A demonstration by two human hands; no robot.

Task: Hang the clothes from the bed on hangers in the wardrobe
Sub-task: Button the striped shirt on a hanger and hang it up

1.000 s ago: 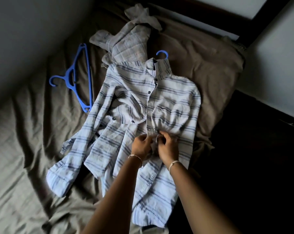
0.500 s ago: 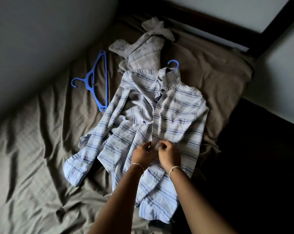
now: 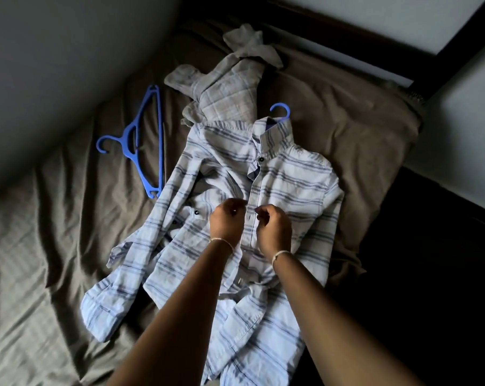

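1. The striped shirt (image 3: 291, 190) is laid flat on the bed (image 3: 54, 246), front up, directly under both hands, so the front can be worked against a firm surface.
2. The left hand (image 3: 227, 221) is curled, and the left edge of the shirt front is pinched at the fingertips. The right hand (image 3: 273, 231) is curled just beside it, and the button strip appears to be pinched between thumb and forefinger. Only a narrow gap with one button is left between the two.
3. Judgement: the front is being buttoned mid-chest so the shirt is kept from sliding off its hanger.
4. A blue hook (image 3: 280, 111) is seen at the collar, beyond the hands, so a hanger is judged to be seated inside already.
5. A spare hanger (image 3: 146, 140) is parked to the left of the left hand, beyond it, near the grey checked garment (image 3: 230, 90), which is judged to be next.
6. The wardrobe is not in view.
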